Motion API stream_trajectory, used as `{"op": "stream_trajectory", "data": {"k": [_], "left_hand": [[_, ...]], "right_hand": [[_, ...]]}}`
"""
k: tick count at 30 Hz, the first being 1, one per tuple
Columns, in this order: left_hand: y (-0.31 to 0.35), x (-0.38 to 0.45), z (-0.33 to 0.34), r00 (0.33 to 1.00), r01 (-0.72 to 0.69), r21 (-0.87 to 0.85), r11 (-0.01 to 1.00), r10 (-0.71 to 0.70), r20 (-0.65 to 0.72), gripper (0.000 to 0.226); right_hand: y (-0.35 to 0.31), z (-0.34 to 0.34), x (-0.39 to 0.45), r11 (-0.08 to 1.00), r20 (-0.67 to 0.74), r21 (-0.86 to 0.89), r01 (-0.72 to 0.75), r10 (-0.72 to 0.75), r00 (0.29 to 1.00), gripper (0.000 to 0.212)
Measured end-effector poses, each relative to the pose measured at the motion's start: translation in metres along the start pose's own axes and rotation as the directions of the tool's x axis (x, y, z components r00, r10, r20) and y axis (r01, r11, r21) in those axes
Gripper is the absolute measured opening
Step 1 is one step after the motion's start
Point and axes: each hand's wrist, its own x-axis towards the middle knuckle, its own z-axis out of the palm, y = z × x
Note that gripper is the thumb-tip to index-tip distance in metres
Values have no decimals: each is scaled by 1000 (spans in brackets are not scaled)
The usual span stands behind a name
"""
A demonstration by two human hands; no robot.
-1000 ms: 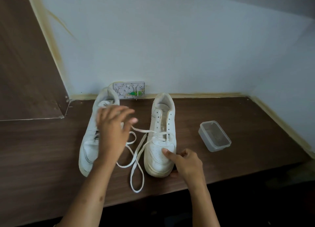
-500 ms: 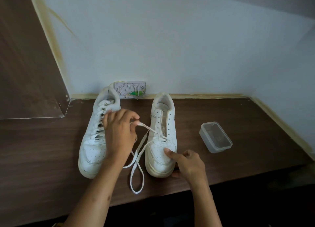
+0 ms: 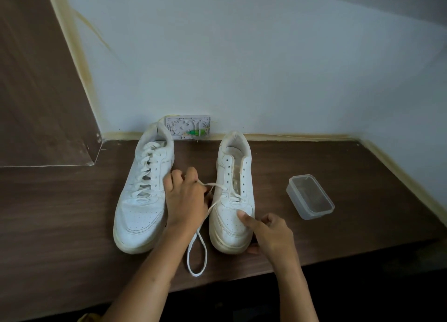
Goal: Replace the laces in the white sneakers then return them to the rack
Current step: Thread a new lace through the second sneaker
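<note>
Your left hand (image 3: pixel 186 200) pinches the limp flat white lace (image 3: pixel 197 256); grip near its tip. Your right hand (image 3: pixel 271 232), fingers curled, steadies the unlaced white leather sneaker (image 3: pixel 232 215) at 3 o'clock.

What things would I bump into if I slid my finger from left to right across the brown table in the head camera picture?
Laced sneaker → left hand pinching the loose lace → half-laced sneaker → right hand holding its toe → clear plastic container.
</note>
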Motion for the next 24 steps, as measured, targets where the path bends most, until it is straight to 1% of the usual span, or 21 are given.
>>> {"op": "stream_trajectory", "data": {"k": [3, 4, 5, 6, 7, 8, 9, 10, 11, 12, 14, 16, 17, 19, 21, 24], "left_hand": [[3, 1, 2, 1000, 21, -26, 999, -21, -2, 18], [5, 1, -1, 999, 23, -28, 999, -22, 23, 17], [6, 1, -7, 996, 15, -23, 1000, -13, 86, 16], [4, 3, -14, 983, -11, -29, 1000, 16, 180, 16], [0, 5, -22, 959, -41, -71, 997, 59, 279, 14], [-6, 7, -32, 918, -48, -151, 987, 103, 383, 10], [-13, 8, -45, 887, -9, -276, 961, 135, 441, 6], [-19, 8, -60, 873, 63, -411, 909, 149, 465, 3], [-23, 8, -74, 870, 146, -526, 838, 144, 471, 5], [-25, 8, -85, 880, 210, -622, 754, 132, 457, 6], [-18, 8, -93, 914, 241, -770, 590, 128, 384, 6], [1, 5, -88, 948, 200, -847, 493, 122, 295, 9], [12, 5, -80, 962, 172, -861, 478, 108, 252, 11], [27, 4, -60, 982, 103, -851, 515, 85, 170, 17], [34, 6, -44, 993, 7, -807, 590, 92, 76, 24], [35, 8, -31, 991, -135, -689, 712, 107, -83, 21]], "right_hand": [[-3, -1, -3, 999, -3, -44, 22, -22, 1000, 49], [-4, -2, -4, 998, -1, -61, 30, -30, 1000, 49], [-4, -2, -3, 996, 2, -77, 37, -37, 999, 50], [-3, -2, -2, 995, 2, -95, 37, -37, 999, 52], [-2, -3, -2, 993, 1, -114, 36, -36, 999, 53], [-1, -4, -1, 990, -6, -134, 40, -41, 999, 54], [1, -5, 1, 987, -25, -153, 58, -63, 998, 53], [2, -6, 3, 981, -58, -173, 83, -95, 994, 51], [2, -8, 4, 974, -96, -193, 115, -136, 986, 47], [2, -9, 5, 967, -135, -210, 148, -178, 975, 41], [0, -10, 7, 953, -203, -188, 237, -274, 940, 28], [-4, -8, 8, 925, -243, -160, 344, -375, 895, 19], [-6, -4, 8, 906, -247, -155, 394, -422, 872, 16], [-8, 4, 12, 875, -239, -155, 459, -484, 842, 11], [-9, 10, 16, 855, -219, -173, 488, -517, 828, 9], [-12, 19, 20, 821, -215, -261, 508, -562, 799, 17]]}}
